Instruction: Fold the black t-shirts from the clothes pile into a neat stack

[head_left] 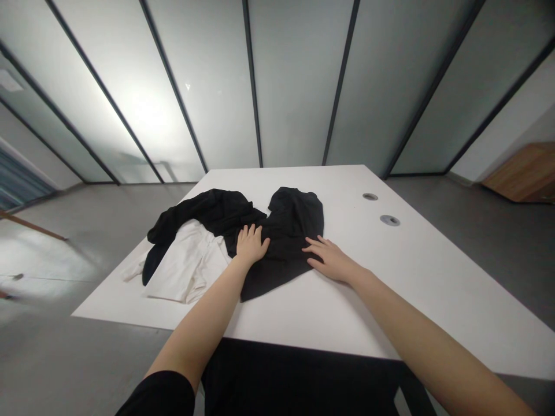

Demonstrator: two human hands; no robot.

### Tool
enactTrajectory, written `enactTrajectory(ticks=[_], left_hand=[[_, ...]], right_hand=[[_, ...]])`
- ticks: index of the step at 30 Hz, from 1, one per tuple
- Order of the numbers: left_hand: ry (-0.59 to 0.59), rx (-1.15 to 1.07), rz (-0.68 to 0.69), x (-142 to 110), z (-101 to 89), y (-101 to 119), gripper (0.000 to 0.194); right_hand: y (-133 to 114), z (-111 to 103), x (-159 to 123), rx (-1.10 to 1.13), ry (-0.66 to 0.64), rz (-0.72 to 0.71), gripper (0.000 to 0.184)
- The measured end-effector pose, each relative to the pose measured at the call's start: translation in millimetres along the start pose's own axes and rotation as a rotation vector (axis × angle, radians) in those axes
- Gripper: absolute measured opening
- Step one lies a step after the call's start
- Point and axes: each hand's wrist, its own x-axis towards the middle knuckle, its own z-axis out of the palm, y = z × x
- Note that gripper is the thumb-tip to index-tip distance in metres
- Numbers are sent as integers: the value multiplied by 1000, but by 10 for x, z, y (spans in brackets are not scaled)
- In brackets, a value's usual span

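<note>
A dark grey garment (284,254) lies spread on the white table in front of me, its far part bunched up; its exact kind I cannot make out. My left hand (251,244) rests flat on its left side with the fingers stretched out. At its right edge lies my right hand (330,259), palm down, fingers apart and their tips on the cloth. Left of these, a black garment (212,209) is heaped in folds. A white garment (191,263) lies partly against it, near my left forearm.
The white table (416,289) has two round cable grommets, a far one (370,197) and a nearer one (390,221), on its right side. Behind the table stands a frosted glass wall (295,86) with dark frames. A wooden piece (524,173) stands at the far right.
</note>
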Motion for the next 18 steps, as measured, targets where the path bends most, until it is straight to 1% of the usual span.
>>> enactTrajectory(ticks=[3, 5, 6, 8, 10, 11, 13, 14, 15, 16, 18], left_hand=[[-10, -17, -13, -1, -24, 21, 61], [-4, -54, 7, -6, -71, 40, 62], [2, -86, 43, -13, -105, 54, 61], [20, -173, 188, -42, -189, 101, 57], [31, -282, 410, -95, -266, 185, 58], [19, -336, 526, -129, -291, 244, 64], [-45, -413, 713, -202, -303, 388, 87], [-91, -425, 768, -235, -288, 465, 96], [-133, -416, 789, -262, -265, 537, 98], [-168, -387, 784, -281, -236, 597, 90], [-213, -320, 734, -291, -185, 664, 53]], right_hand=[[19, -48, 41, 28, 77, -46, 17], [13, -98, 58, 33, 136, -13, 13], [-2, -123, 63, 36, 165, 19, 13], [-59, -163, 65, 60, 215, 75, 16], [-144, -182, 60, 124, 240, 87, 20], [-190, -183, 56, 167, 241, 75, 21], [-270, -173, 47, 254, 232, 24, 22], [-298, -165, 42, 287, 223, -8, 23], [-312, -159, 36, 311, 214, -35, 26], [-313, -156, 30, 327, 205, -54, 32], [-269, -160, 15, 340, 186, -67, 47]])
